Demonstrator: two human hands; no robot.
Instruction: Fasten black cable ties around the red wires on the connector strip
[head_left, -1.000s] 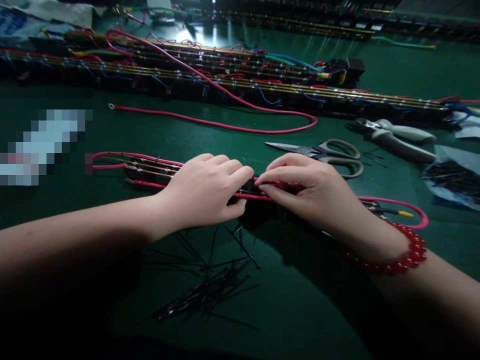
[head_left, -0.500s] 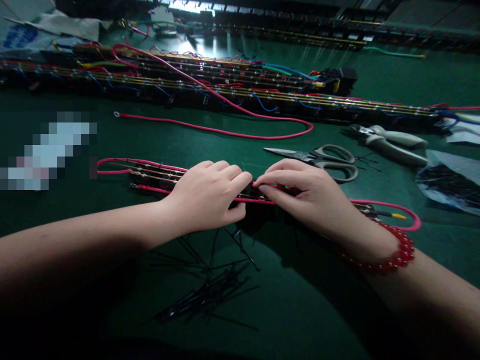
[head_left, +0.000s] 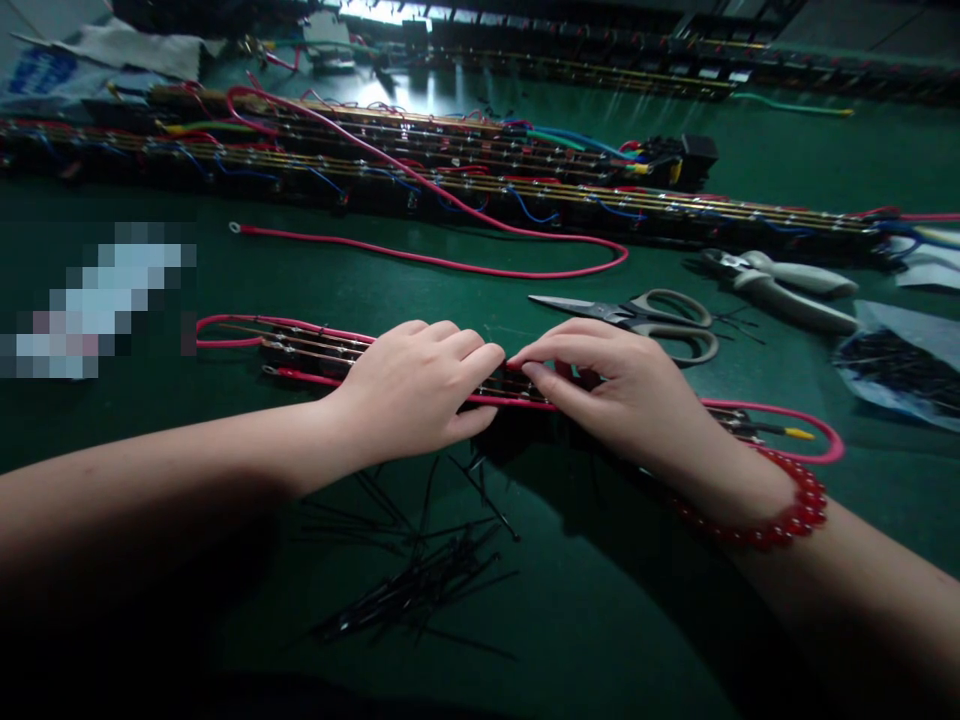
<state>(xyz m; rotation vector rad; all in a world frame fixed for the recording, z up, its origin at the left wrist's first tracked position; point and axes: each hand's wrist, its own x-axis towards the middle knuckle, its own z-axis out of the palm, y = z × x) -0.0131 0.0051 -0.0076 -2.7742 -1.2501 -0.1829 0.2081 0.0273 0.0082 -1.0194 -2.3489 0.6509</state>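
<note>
A short black strip [head_left: 304,350] with metal rods along it lies across the bench before me, a red cable [head_left: 225,342] looped along its length. My left hand [head_left: 424,385] is wrapped over the strip's middle, fingers on the far side and thumb on the near side. Just right of it, my right hand [head_left: 615,380] pinches thumb and forefinger together at the strip's far edge, close to a bit of red. Whatever sits between those fingertips is hidden. Loose black cable ties [head_left: 427,590] lie in a pile on the near side.
Scissors [head_left: 637,315] and grey-handled cutting pliers [head_left: 780,285] lie beyond my right hand. A clear bag of black ties [head_left: 900,360] is at the right. Longer wired strips [head_left: 450,180] stretch across behind, with another red cable [head_left: 420,258] in front of them.
My right thumb and fingertips have shifted very slightly at the strip's far edge. The left hand and strip hold nearly the same place.
</note>
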